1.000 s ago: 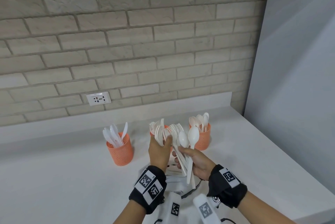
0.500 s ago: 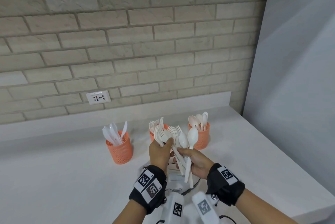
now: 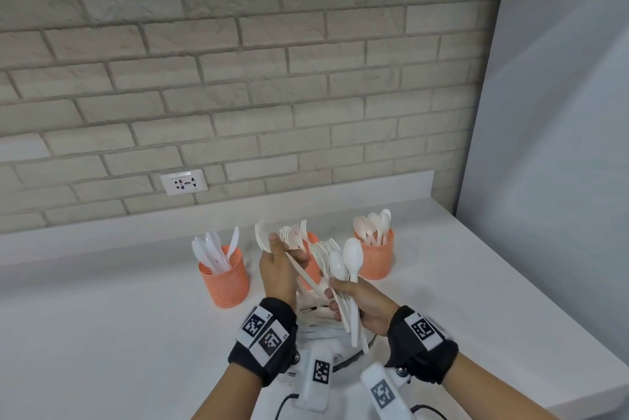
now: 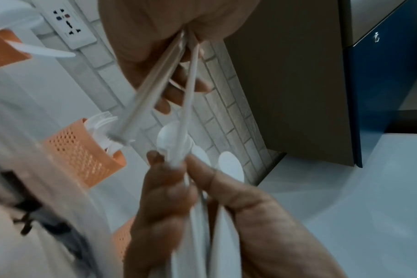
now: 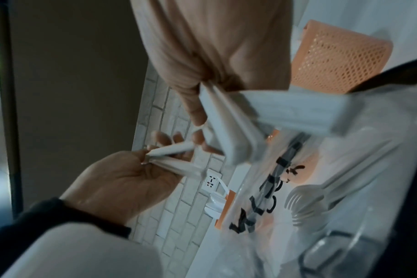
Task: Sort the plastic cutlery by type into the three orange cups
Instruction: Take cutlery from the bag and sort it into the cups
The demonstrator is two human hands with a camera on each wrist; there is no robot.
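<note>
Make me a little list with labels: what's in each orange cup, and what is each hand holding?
left cup: white knives
middle cup: forks, partly hidden by the hands
right cup: spoons
left hand: holds a few forks by their handles
right hand: holds a mixed bunch of forks and spoons
counter: white, cups standing upright on it

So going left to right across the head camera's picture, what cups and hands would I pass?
Cup of knives → left hand gripping forks → right hand holding mixed cutlery → cup of spoons.
</note>
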